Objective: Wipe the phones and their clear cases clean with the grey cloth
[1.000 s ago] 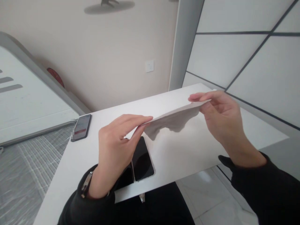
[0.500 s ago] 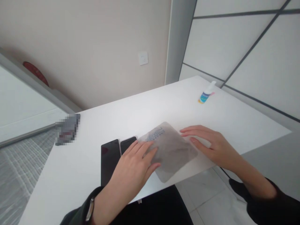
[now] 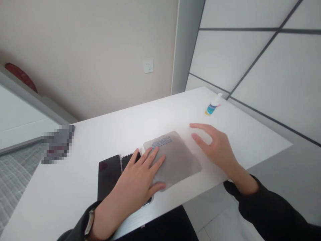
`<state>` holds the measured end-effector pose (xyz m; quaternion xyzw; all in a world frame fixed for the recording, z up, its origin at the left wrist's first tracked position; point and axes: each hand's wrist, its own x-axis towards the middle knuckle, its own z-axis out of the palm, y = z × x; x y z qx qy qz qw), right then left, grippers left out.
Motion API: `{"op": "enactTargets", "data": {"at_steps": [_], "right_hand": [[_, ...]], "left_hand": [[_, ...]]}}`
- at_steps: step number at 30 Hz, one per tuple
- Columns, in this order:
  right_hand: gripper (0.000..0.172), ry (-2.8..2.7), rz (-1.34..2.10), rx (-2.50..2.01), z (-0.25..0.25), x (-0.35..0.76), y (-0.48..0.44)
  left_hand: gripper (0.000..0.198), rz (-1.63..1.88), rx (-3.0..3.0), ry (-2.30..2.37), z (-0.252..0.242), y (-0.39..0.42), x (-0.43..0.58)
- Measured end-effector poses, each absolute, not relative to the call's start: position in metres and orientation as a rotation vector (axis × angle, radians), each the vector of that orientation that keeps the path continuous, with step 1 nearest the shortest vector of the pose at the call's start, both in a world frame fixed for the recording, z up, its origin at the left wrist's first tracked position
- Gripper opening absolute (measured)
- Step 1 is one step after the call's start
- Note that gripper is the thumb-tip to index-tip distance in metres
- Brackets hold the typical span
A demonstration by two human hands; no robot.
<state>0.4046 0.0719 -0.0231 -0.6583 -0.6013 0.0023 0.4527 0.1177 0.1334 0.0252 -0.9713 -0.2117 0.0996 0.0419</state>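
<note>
A thin grey translucent plastic bag (image 3: 179, 160) with blue print near its far left corner lies flat on the white table. My left hand (image 3: 140, 177) rests with fingers spread, its fingertips on the bag's left side. Under that hand is a phone (image 3: 126, 160), partly covered. Left of the phone lies a larger dark tablet-like slab (image 3: 109, 174), its near end hidden by my wrist. My right hand (image 3: 217, 145) hovers beyond the bag's right edge, apart from it, thumb and fingers parted with nothing between them.
A white pump bottle (image 3: 212, 106) with a blue and yellow label stands at the table's far right. A pixelated dark item (image 3: 59, 144) is at the left edge. A black seat (image 3: 160, 227) sits below the front edge of the table (image 3: 82, 144).
The bag now lies flatter and more squarely on the table. My right hand has lifted away from its right edge, and my left fingers have spread wider. The view has shifted slightly.
</note>
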Motion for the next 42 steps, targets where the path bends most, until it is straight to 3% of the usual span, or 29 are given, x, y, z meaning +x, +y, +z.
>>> {"op": "enactTargets", "data": {"at_steps": [2, 7, 12, 15, 18, 22, 32, 38, 42], "right_hand": [[0.031, -1.264, -0.120, -1.633, -0.015, 0.431, 0.078], [0.059, -0.990, -0.115, -1.653, -0.009, 0.502, 0.121], [0.034, -1.036, 0.372, -1.511, -0.005, 0.498, 0.140], [0.040, -1.091, 0.734, -1.276, 0.001, 0.445, 0.118], [0.035, -1.121, 1.021, -1.100, 0.007, 0.383, 0.088], [0.031, -1.133, 1.168, -1.000, 0.011, 0.333, 0.064], [0.048, -1.459, 0.856, -1.250, 0.002, 0.355, 0.056], [0.043, -1.926, 0.441, -1.562, 0.001, 0.385, 0.064], [0.036, -2.218, 0.277, -1.645, -0.004, 0.388, 0.071]], "left_hand": [[0.080, 0.171, -2.934, -0.580, 0.022, 0.134, 0.112], [0.066, -0.210, -2.750, -0.592, 0.016, 0.129, 0.079], [0.070, -0.348, -2.666, -0.783, 0.009, 0.112, 0.028], [0.073, -0.317, -2.705, -0.676, 0.003, 0.100, 0.007], [0.075, -0.215, -2.725, -0.548, -0.006, 0.092, 0.001], [0.065, -0.228, -2.731, -0.647, -0.015, 0.088, 0.005], [0.058, -0.230, -2.858, -0.769, -0.013, 0.086, 0.009], [0.053, -0.242, -2.879, -0.794, -0.013, 0.087, 0.011], [0.065, -0.380, -2.858, -0.869, -0.010, 0.083, 0.008]]}}
